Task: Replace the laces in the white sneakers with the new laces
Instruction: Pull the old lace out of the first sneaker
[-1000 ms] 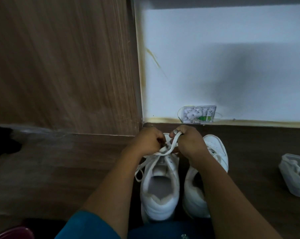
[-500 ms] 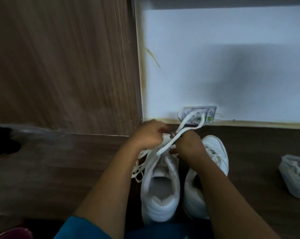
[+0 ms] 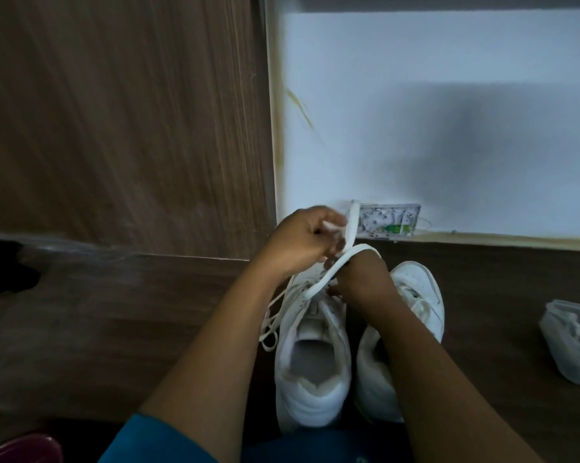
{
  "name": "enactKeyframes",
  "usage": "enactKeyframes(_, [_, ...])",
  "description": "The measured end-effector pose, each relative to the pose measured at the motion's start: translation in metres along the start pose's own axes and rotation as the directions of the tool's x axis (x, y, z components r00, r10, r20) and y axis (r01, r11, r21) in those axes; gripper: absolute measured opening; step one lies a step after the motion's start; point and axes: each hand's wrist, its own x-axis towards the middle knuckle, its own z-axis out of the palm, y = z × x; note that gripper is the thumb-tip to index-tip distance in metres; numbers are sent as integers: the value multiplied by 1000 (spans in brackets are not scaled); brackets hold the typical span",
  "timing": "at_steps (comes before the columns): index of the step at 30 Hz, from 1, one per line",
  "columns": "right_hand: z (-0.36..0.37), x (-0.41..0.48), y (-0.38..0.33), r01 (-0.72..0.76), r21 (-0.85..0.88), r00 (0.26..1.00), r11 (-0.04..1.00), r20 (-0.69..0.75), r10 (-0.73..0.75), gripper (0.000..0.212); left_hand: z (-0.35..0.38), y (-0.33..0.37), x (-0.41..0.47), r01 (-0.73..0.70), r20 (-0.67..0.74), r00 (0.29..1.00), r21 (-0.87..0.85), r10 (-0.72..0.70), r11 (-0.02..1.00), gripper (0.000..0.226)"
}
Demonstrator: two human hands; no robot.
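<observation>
Brown wood-grain panel (image 3: 125, 121) at L, pale white wall (image 3: 432, 105) at R, dark wood floor (image 3: 115, 312) below. White leather sneaker (image 3: 312, 379) stands on floor btwn forearms, twin white sneaker (image 3: 418, 295) just beside it at R. Clear plastic tub (image 3: 572, 342) w/ laces sits well apart, far R. Left hand (image 3: 298, 242) pinches flat white lace (image 3: 335, 266) above the toe; right hand (image 3: 362, 279) curls down at the eyelets, lace draped over it, grip can't tell.
</observation>
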Motion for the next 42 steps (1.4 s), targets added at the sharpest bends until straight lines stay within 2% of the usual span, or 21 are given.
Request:
enactKeyframes(3, [6,11,11,42,-69,999,997,-23,-43,21,-3,-27,-4,40,195,971,438,-139,898,16])
enactKeyframes(5, [6,9,10,93,-31,995,995,-31,-94,21,1,-30,-4,51,166,973,514,-158,856,14])
enactKeyframes(6, [3,6,7,71,-27,997,997,-19,-72,20,1,-28,-3,75,106,985,451,-137,890,21])
enactKeyframes(9, [-1,-2,1,79,104,997,991,-9,-79,9,-1,-9,0,87,-70,994,59,-82,995,36])
enactKeyframes(10, [-5,-5,-3,60,191,998,980,10,-63,9,0,-3,0,64,-64,996,-32,-66,997,35])
enactKeyframes(11, [-6,-6,-4,60,275,998,959,10,-65,20,3,1,-1,44,-31,998,-83,-47,996,35])
enactKeyframes(12, [-7,-8,-6,63,261,996,963,37,-76,28,7,4,-3,31,10,1000,-99,-30,995,35])
enactKeyframes(14, [-9,-11,-10,59,107,995,993,71,-67,36,10,4,-4,17,53,999,-71,-13,997,35])
enactKeyframes(15, [-9,-9,-8,61,107,997,992,41,-65,36,9,2,-3,18,45,999,-55,-16,998,36])
enactKeyframes(17, [-9,-11,-6,36,100,999,994,36,-39,26,4,-8,-1,33,-6,999,2,-33,999,33])
enactKeyframes(19, [-8,-12,-7,19,90,999,996,24,-21,12,1,-19,-3,66,44,996,175,-75,982,11])
enactKeyframes(21, [-9,-12,-11,21,97,998,995,56,-27,22,0,-26,-9,112,136,976,367,-173,924,20])
enactKeyframes(24, [-10,-12,-10,37,91,997,995,69,-44,16,-3,-26,-14,147,179,952,440,-247,886,27])
enactKeyframes(26, [-13,-14,-11,10,145,999,989,34,-15,22,-3,-25,-14,149,202,942,463,-268,874,29])
enactKeyframes(28, [-14,-16,-12,-22,291,999,957,-39,35,32,-1,-27,-12,170,191,945,404,-264,899,18])
enactKeyframes(31, [-10,-7,-7,-79,479,948,874,-235,215,19,-3,-21,-14,231,166,954,119,-248,966,19])
enactKeyframes(33, [-15,-6,-5,-71,533,907,843,-316,277,24,-9,-15,-17,243,249,941,-25,-229,970,24])
enactKeyframes(35, [-19,-6,-3,-90,559,900,824,-308,307,27,-11,-11,-19,174,306,940,-46,-152,984,19])
enactKeyframes(38, [-15,-7,-1,-182,388,942,903,-193,273,18,-7,-1,-19,130,213,970,-33,-120,991,26])
enactKeyframes(39, [-13,-8,0,-168,354,948,920,-196,249,25,-7,3,-19,115,150,982,-19,-111,993,27])
enactKeyframes(42, [-25,-16,-11,52,496,962,867,-259,90,40,-11,11,-18,5,23,1000,33,-6,999,25])
